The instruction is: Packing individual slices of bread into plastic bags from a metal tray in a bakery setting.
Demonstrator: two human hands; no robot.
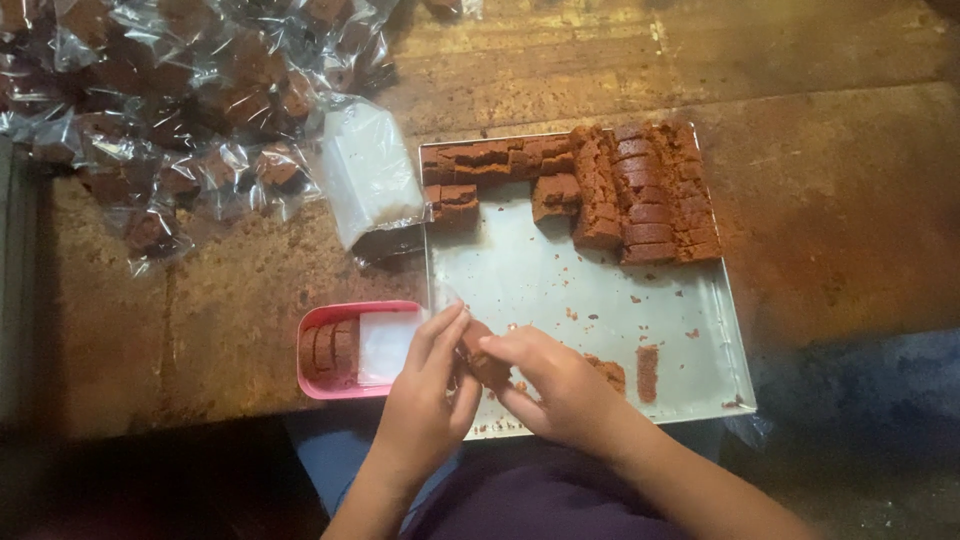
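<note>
Both hands meet over the near left corner of a metal tray (560,290). My left hand (425,395) holds a small clear plastic bag (442,298) by its mouth. My right hand (555,385) grips a brown cake slice (487,368) and presses it against that bag. Rows of cut brown cake slices (640,195) fill the far part of the tray. Two loose slices (630,372) lie near my right hand, among crumbs.
A pink tub (340,350) with cake slices and a white sheet sits left of my hands. A stack of clear empty bags (368,170) lies beside the tray. Several bagged slices (170,100) are piled at the far left of the worn wooden table (850,200).
</note>
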